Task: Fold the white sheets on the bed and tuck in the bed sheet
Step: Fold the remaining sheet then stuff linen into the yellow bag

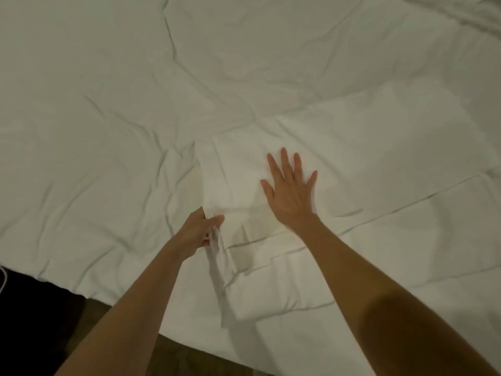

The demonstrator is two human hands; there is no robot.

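A partly folded white sheet lies in layers on the near right part of the bed, its left end near the middle. My right hand lies flat on its left part with fingers spread and straight. My left hand grips the sheet's left edge, with the cloth bunched between thumb and fingers and hanging toward the bed's near edge. Beneath it the wrinkled white bed sheet covers the whole mattress.
The bed's near edge runs diagonally across the lower left. Below it is dark floor with a thin white cable at the far left. More rumpled white cloth lies at the top right.
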